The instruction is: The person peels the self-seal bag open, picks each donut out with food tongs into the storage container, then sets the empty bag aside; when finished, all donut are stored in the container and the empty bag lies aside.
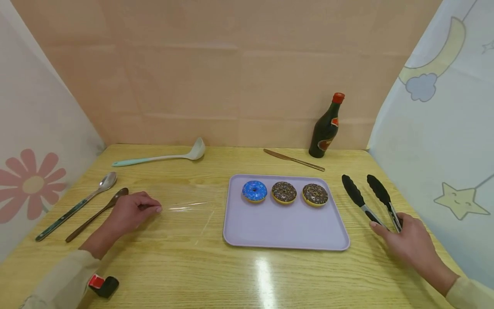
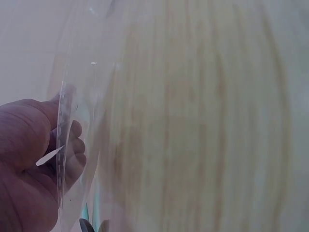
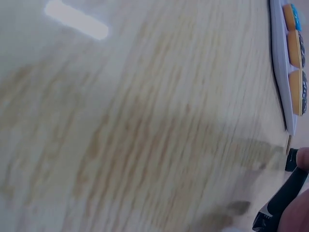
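Observation:
In the head view my left hand (image 1: 133,212) pinches the edge of a see-through plastic thing (image 1: 187,205), which shows mostly as glare lines over the wood. Its clear edge (image 2: 61,140) crosses the hand (image 2: 34,154) in the left wrist view; its full shape cannot be made out. At the right, my right hand (image 1: 413,240) grips metal tongs (image 1: 371,212) with black tips, their arms spread apart. Left of the tongs is a lilac tray (image 1: 285,234) bearing a blue-iced donut (image 1: 254,191) and two chocolate-iced donuts (image 1: 283,192), (image 1: 315,195) in a row.
Beside the left hand lie a brown spoon (image 1: 94,216) and a green-handled metal spoon (image 1: 77,206). Along the back are a ladle (image 1: 166,157), a knife (image 1: 293,159) and a dark bottle (image 1: 326,128). A small black-and-red object (image 1: 105,286) sits near the left sleeve.

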{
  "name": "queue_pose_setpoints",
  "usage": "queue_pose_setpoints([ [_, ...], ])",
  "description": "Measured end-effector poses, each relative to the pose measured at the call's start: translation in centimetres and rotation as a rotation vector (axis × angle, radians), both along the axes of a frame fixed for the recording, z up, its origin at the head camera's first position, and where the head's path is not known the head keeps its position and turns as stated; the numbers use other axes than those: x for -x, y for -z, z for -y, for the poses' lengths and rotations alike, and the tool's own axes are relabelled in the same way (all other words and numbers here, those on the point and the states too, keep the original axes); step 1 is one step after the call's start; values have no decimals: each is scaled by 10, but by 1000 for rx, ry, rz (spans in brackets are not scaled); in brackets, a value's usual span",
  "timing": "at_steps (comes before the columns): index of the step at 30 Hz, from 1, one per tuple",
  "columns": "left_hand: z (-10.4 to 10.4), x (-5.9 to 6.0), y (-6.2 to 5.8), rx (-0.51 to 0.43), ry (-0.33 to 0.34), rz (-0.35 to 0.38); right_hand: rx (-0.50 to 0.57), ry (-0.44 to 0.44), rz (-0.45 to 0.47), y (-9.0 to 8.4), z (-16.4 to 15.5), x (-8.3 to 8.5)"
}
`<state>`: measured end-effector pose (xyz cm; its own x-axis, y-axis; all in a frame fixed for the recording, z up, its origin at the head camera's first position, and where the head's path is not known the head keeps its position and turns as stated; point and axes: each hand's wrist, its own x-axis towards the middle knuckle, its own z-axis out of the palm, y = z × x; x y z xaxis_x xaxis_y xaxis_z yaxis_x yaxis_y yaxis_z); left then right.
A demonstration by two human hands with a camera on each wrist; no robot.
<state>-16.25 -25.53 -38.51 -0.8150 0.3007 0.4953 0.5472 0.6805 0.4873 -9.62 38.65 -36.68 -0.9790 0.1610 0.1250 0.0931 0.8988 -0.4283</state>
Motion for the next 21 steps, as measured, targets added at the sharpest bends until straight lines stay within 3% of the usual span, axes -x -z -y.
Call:
queue_pose_setpoints([
  [8, 3, -3, 3, 11, -7, 5, 13, 86, 8, 13, 0, 11],
  [21, -1, -7, -1, 38, -48, 41, -71, 107, 40, 16, 4, 12],
])
